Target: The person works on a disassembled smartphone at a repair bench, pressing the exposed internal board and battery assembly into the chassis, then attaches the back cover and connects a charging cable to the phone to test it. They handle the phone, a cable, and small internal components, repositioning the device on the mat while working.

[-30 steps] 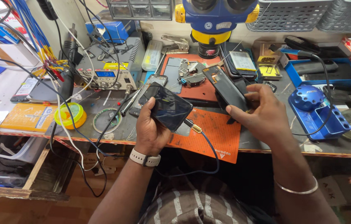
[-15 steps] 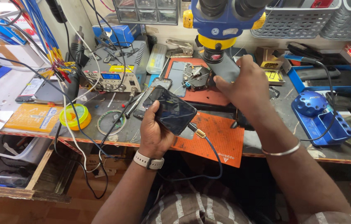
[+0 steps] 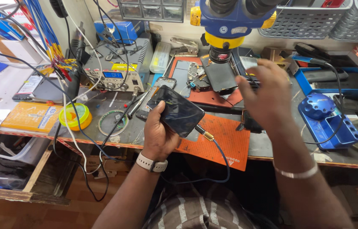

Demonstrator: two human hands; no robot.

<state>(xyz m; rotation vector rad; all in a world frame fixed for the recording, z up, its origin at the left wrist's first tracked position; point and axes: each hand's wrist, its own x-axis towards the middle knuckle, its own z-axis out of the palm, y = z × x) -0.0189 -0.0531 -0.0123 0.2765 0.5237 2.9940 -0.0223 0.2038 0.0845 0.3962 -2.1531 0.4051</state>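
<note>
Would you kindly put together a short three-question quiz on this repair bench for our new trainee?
1. True or false: the left hand holds a dark phone with a cable plugged into it.
2. Which colour is the mat under that phone: A) green, B) orange, C) white?
3. What does the right hand hold?

Key: 1. True. 2. B. 3. Nothing; it hovers open, near the dark panel under the microscope.

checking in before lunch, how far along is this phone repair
Done: a dark panel lies under the microscope, apart from the phone. In hand: the left hand holds the phone, cable plugged in; the right hand hovers open. Left: the phone isn't set down, loose parts lie out.
</note>
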